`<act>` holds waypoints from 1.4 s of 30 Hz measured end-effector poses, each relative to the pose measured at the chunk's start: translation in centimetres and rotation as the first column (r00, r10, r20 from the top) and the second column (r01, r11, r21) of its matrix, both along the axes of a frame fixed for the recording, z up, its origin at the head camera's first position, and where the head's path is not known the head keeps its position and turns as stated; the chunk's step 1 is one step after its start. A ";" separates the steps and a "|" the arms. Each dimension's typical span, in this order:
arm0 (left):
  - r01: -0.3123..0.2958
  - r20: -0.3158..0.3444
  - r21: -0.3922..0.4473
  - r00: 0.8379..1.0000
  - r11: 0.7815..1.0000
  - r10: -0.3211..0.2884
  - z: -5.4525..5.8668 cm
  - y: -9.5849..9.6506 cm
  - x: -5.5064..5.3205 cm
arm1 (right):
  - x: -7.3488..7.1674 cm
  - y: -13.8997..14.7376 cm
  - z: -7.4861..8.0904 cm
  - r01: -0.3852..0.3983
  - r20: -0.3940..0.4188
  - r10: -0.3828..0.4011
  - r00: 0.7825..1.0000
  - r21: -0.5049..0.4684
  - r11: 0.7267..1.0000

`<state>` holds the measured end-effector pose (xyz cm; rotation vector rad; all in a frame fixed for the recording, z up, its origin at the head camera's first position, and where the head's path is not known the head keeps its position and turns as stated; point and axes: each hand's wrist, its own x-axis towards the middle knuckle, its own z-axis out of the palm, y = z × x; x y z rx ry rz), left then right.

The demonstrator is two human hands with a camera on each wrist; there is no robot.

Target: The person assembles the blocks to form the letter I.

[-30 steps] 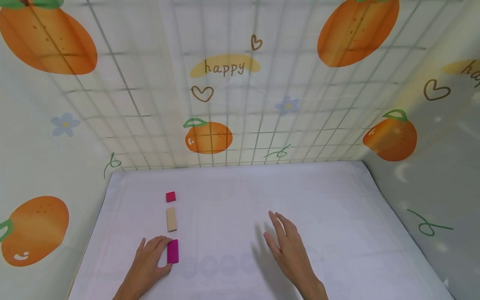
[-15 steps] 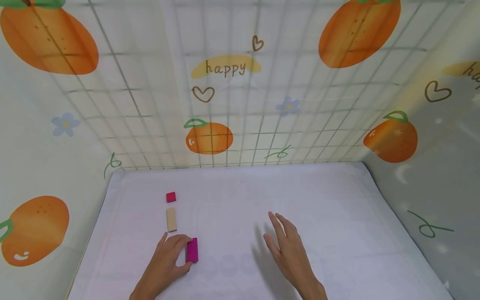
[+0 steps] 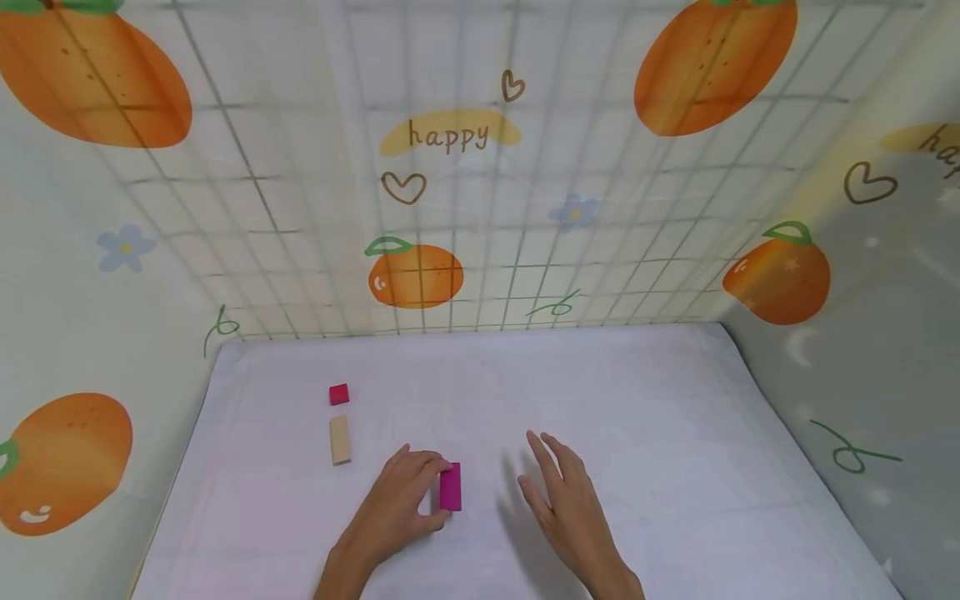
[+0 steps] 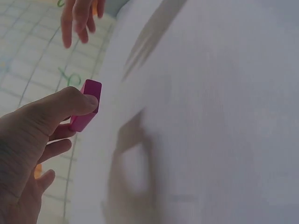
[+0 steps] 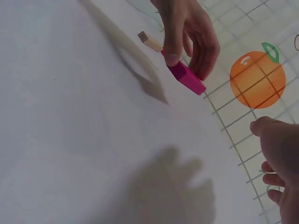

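While the magenta block (image 3: pixel 450 487) is pinched by its two ends between the thumb and fingertips of the left hand (image 3: pixel 401 500), it is held just to that hand's right, above the white tabletop (image 3: pixel 675 458). The right hand (image 3: pixel 573 508) is positioned farther right, apart from the block, its fingers loosely extended and nothing gripped. Beyond the left hand, to its left, a pale wooden block (image 3: pixel 340 440) and a red cube (image 3: pixel 339 394) are aligned.

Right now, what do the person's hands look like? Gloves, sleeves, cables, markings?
Both bare: left hand and right hand, slender-fingered, with no gloves, rings, cables or markings that I can see. No sleeve, watch or strap shows down to the head view's lower edge; beyond that, can't tell.
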<state>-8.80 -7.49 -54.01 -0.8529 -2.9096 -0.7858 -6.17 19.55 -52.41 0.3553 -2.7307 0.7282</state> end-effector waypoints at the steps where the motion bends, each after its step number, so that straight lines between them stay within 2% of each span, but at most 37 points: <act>1: 0.008 -0.006 -0.001 1.000 1.000 -0.008 0.0 0.4 -0.1 | 0.0 0.0 0.0 0.002 -0.003 -0.002 1.000 0.002 1.000; 5: 0.034 -0.058 -0.008 0.998 0.999 -0.034 -0.2 1.8 -0.3 | 0.1 -0.1 -0.2 0.008 -0.001 -0.008 1.000 0.005 1.000; 10: 0.054 -0.117 -0.008 0.992 0.998 -0.055 -1.0 3.4 -0.4 | 0.1 -0.2 -0.3 0.024 0.041 -0.025 0.999 0.014 1.000; 16: 0.063 -0.142 0.005 0.988 0.998 -0.061 -1.9 4.7 -0.1 | 0.2 -0.2 -0.5 0.015 0.042 -0.016 0.999 0.013 1.000; 22: 0.076 -0.141 0.002 0.987 0.997 -0.075 -2.2 5.6 0.2 | 0.3 -0.2 -0.8 -0.002 0.015 0.002 1.000 0.021 1.000; 33: 0.062 -0.243 0.001 0.968 0.998 -0.060 -3.5 6.4 0.6 | 0.4 -0.3 -1.2 -0.019 0.007 0.019 1.000 0.016 1.000; 42: 0.047 -0.257 0.021 0.966 0.999 -0.040 -4.4 6.3 0.5 | 0.3 -0.3 -1.6 -0.064 0.013 0.064 0.998 0.014 0.998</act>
